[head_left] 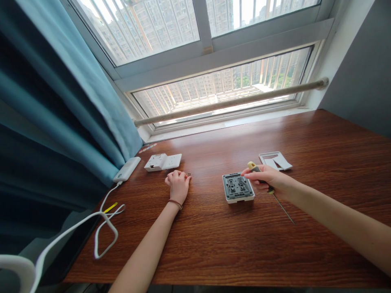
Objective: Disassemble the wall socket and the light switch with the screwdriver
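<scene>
My right hand (pixel 269 178) is wrapped round a screwdriver (pixel 252 166) with a yellow and black handle. Its thin shaft points down toward the front right, away from the switch. Just left of that hand lies a square wall switch (pixel 237 186), its grey inner mechanism facing up in a white base. My left hand (pixel 179 185) rests on the table with curled fingers. A small brownish metallic piece (pixel 188 174) shows at its fingertips, too small to name. Behind it are a white socket housing and its flat plate (pixel 172 161).
White cover frame pieces (pixel 275 160) lie at the back right. A white power bank (pixel 127 169) with a white cable (pixel 106 219) is at the left, beside the blue curtain (pixel 100 110). The wooden table (pixel 214 248) ends at a window with a rail (pixel 232 101).
</scene>
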Demonstrator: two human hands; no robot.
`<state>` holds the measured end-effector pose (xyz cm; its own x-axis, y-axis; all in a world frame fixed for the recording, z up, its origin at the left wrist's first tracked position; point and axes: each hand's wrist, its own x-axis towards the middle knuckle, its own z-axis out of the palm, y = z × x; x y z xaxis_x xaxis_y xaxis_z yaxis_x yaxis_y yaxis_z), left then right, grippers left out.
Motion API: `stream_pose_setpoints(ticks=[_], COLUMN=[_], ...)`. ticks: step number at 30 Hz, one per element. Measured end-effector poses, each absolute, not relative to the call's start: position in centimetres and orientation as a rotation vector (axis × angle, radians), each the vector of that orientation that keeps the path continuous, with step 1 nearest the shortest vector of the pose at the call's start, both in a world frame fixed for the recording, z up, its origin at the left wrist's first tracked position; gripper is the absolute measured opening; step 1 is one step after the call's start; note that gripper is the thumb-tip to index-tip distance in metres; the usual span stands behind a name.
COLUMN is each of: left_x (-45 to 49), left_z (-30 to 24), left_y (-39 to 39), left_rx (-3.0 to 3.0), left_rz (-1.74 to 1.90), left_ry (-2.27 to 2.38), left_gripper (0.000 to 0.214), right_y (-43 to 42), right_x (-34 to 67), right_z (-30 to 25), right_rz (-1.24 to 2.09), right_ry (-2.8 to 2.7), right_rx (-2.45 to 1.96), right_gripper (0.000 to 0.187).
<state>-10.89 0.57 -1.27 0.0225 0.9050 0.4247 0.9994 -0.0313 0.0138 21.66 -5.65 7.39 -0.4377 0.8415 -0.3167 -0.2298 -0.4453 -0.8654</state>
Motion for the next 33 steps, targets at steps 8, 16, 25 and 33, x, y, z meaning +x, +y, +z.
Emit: stream_pose_setpoints(ticks=[8,16,25,33], left_x=[-10.85,-10.87,-10.83,-10.43], left_z=[-1.36,-1.34,-1.01,-0.57], left_y=[0.46,0.77,0.67,0.38], left_rx=[-1.988,-1.976,-1.949,-1.869], left_rz=[-0.495,-0.538,-0.520,-0.458], left_ry=[-1.972,-1.984,-2.019,-2.093], left_gripper=[0.018,0.019,0.020,0.017], right_y=[-5.59,-6.00,-6.10,-6.10], right_x=[21.61,21.20,21.10,21.07], right_z=[7.29,7.69,7.82,7.71], right_rz=[1.939,1.875,1.875,1.896], right_ry=[-1.014,-1.036,-1.037,-1.026], right_rx=[-1.051,-1.092,-1.119,-1.099], right_gripper=[0.026,0.026,0.028,0.028])
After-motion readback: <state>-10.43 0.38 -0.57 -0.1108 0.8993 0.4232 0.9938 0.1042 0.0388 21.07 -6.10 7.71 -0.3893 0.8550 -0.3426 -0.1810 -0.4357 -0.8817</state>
